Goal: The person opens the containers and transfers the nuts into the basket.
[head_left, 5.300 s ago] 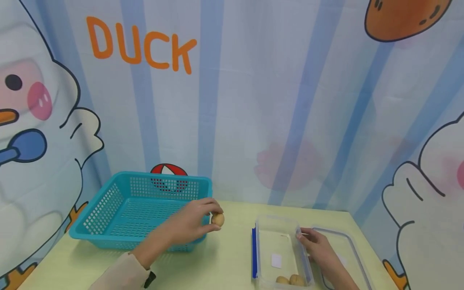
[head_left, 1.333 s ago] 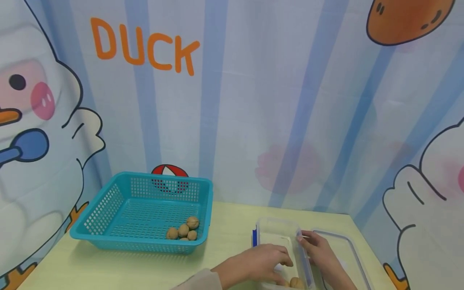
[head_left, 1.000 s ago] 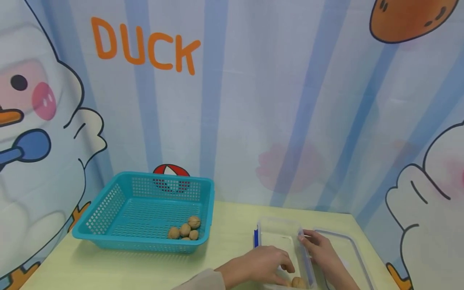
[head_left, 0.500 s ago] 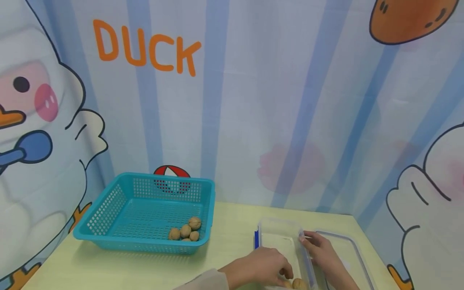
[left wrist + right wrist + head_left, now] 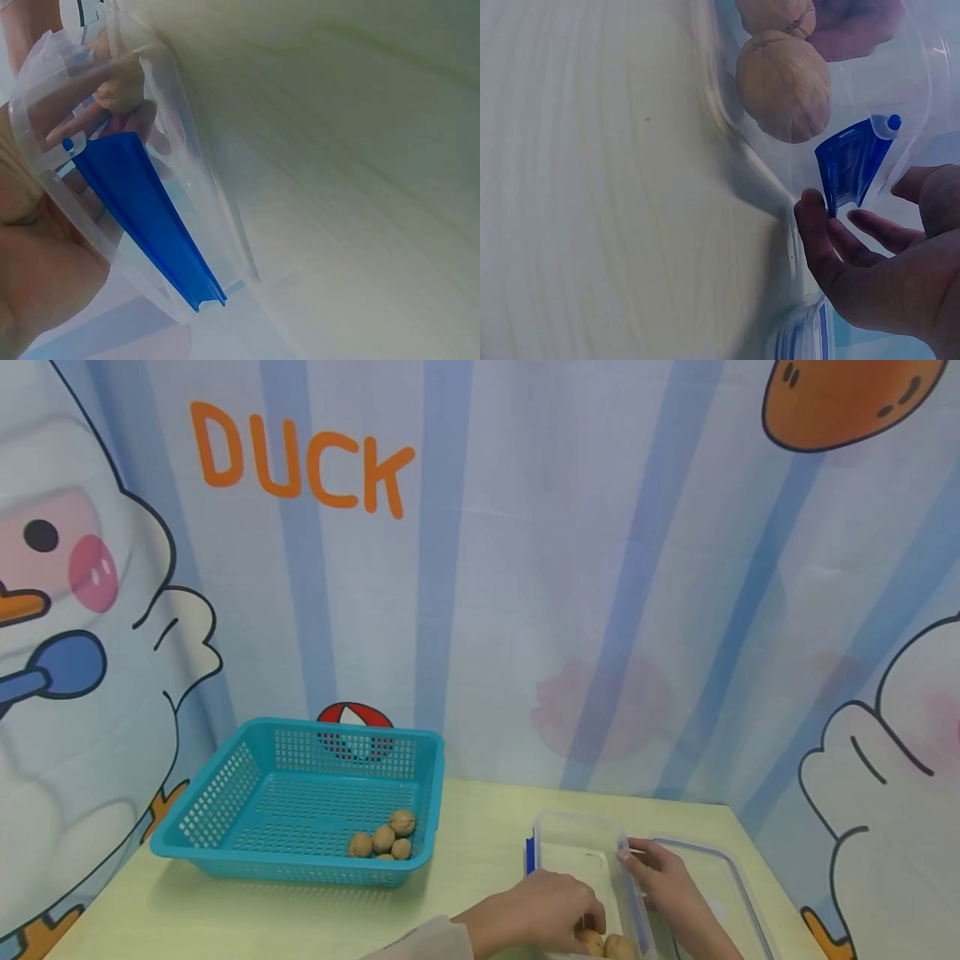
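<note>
My left hand point(image 5: 551, 906) reaches down into a clear plastic food container point(image 5: 577, 828), its fingers curled about a walnut point(image 5: 592, 941) at the near end. A second walnut point(image 5: 618, 947) lies right beside that one. Through the clear wall, the left wrist view shows a walnut point(image 5: 120, 86) at the fingertips, with a blue latch point(image 5: 150, 217) hanging on the wall. My right hand point(image 5: 667, 877) grips the container's right side, thumb at the rim. The right wrist view shows its fingertips point(image 5: 810, 202) outside the wall, close to another blue latch point(image 5: 855, 161).
A turquoise perforated basket point(image 5: 281, 868) stands at the left with several walnuts point(image 5: 383, 838) in its near right corner. The clear lid point(image 5: 716, 877) with a grey seal lies right of the container. A printed curtain point(image 5: 495, 610) hangs behind the pale yellow table point(image 5: 480, 827).
The left hand, earlier holding a walnut by the basket, has moved right into the container. Over the last second its fingers have closed about a walnut there. The right hand stays put.
</note>
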